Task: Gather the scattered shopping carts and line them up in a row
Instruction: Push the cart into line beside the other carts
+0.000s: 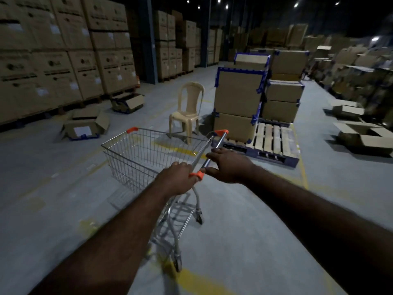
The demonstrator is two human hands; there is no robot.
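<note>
Stacked cartons point(63, 60) fill the upper left of the frame; at centre a wire shopping cart point(144, 158) stands on the grey floor point(42, 188). The left hand point(176, 179) is clenched round the near orange end of its handle, and the right hand point(230, 168) clasps the bar just beside it, thumb underneath. A plastic chair point(188, 109) and a loaded pallet point(274, 141) sit beyond, centre right

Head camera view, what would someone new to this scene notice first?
The wire shopping cart with orange corner caps sits dead centre, its handle held by the left hand and right hand. Just beyond it a beige plastic chair stands alone, with blue-edged cardboard boxes stacked on a pallet to its right. Tall walls of cartons fill the left side.
</note>
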